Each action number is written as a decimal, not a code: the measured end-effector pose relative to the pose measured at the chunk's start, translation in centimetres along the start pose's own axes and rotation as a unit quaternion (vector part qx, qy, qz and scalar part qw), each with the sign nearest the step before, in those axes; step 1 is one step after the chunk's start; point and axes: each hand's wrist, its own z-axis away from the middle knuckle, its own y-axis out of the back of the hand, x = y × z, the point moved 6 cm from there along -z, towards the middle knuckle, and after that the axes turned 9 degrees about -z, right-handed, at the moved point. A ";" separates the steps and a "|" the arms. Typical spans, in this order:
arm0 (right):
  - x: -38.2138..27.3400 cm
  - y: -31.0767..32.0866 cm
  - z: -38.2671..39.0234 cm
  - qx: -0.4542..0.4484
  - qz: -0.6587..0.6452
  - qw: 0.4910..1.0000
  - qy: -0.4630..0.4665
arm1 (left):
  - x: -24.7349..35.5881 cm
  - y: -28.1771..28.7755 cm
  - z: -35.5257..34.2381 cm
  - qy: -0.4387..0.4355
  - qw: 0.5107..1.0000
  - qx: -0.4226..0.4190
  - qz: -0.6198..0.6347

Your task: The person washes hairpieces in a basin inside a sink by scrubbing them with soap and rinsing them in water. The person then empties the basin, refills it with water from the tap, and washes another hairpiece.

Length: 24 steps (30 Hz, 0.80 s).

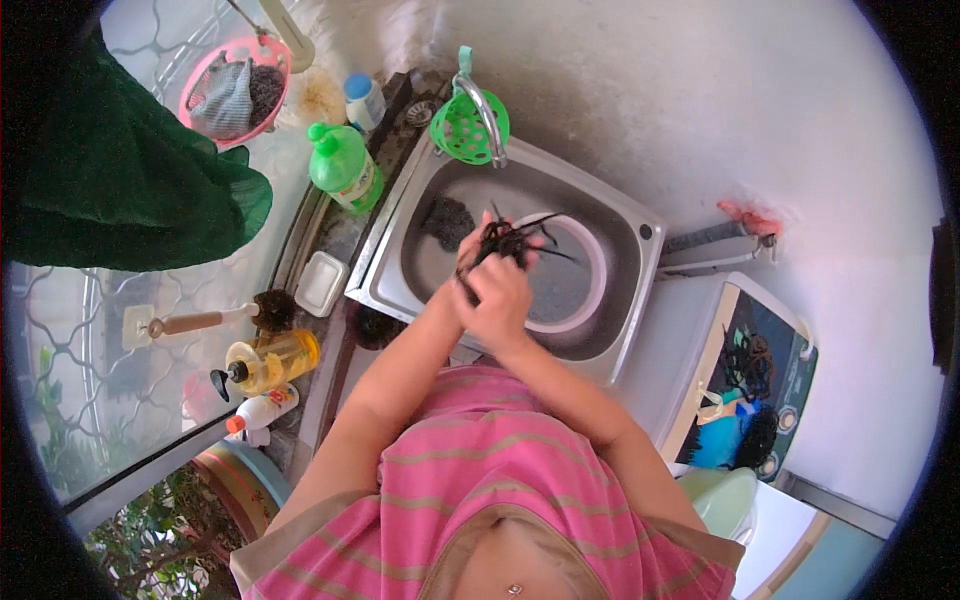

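Both of my hands meet over the stainless steel sink (628, 345). My left hand (468, 248) and my right hand (498, 292) are closed around a bunch of thin black strands (512, 238), whose loose ends stick out to the upper right. My right hand lies nearer to me, over the lower part of the bunch. What exactly the strands are, I cannot make out. Beneath them a round basin with a pale pink rim (598, 262) sits in the sink. A dark, mesh-like clump (448, 222) lies on the sink bottom to its left.
A curved tap (488, 115) and a hanging green basket (455, 135) are at the sink's back. Along the left ledge stand a green bottle (345, 170), a white soap dish (321, 283), a brush (200, 322) and a yellow pump bottle (278, 360). A washing machine (665, 345) stands right.
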 end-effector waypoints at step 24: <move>2.5 -0.6 0.7 -0.002 -0.049 0.981 -0.190 | 0.7 4.8 1.9 -0.046 0.991 0.101 -0.075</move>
